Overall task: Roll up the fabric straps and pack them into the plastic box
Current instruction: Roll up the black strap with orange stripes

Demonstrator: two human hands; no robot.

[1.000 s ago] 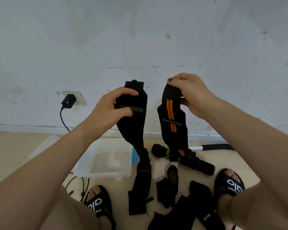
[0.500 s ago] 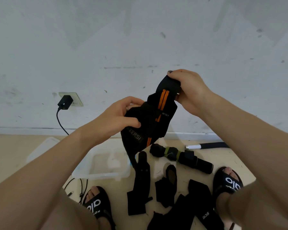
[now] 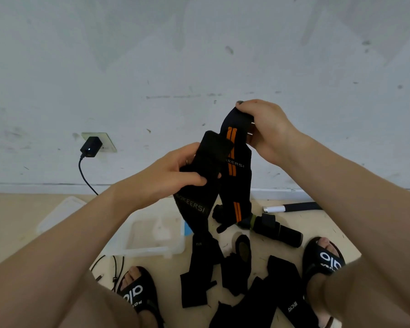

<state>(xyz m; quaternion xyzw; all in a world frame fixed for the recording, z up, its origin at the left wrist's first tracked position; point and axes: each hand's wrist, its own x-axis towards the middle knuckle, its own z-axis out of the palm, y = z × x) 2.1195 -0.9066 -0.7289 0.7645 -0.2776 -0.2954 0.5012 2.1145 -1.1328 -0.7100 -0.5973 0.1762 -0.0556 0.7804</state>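
The strap (image 3: 237,176), black with orange stripes, is hanging in the air before the wall (image 3: 199,55), its top end being pinched by the curled fingers of the right hand (image 3: 265,129) while the left hand (image 3: 171,176) is gripping its other, plain black end, thumb pressing across the front; both tails are dangling down to the floor (image 3: 10,221). The box (image 3: 152,247) is sitting open on the floor below the left forearm, just beside the hanging tail, with bare floor lying to its left. More straps (image 3: 199,268) are lying loose between the two sandals (image 3: 137,292), and a roll (image 3: 277,230) is lying near the right foot.
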